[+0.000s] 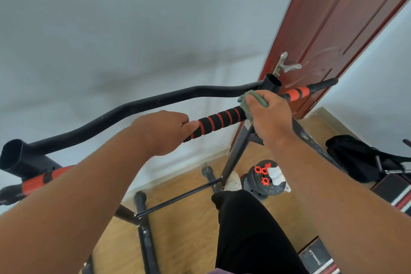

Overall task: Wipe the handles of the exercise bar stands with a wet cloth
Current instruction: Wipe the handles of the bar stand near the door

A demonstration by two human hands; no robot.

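A black exercise bar stand has a curved top bar [138, 104] and a foam handle [219, 121] striped black and red pointing toward me. My left hand [162, 131] grips the near end of that handle. My right hand [269, 118] holds a green cloth [246, 101] wrapped round the handle's far end, close to the upright post [272, 82]. A second red and black handle [309, 90] sticks out to the right beyond the post. Another red handle [37, 182] shows at the lower left.
A red-brown door [347, 18] with a metal lever [287, 65] stands just behind the post. Weight plates [264, 178] with a white tissue lie on the wooden floor. A black bag [353, 158] and a striped bench [398, 196] are at right. My leg is between the stand's feet.
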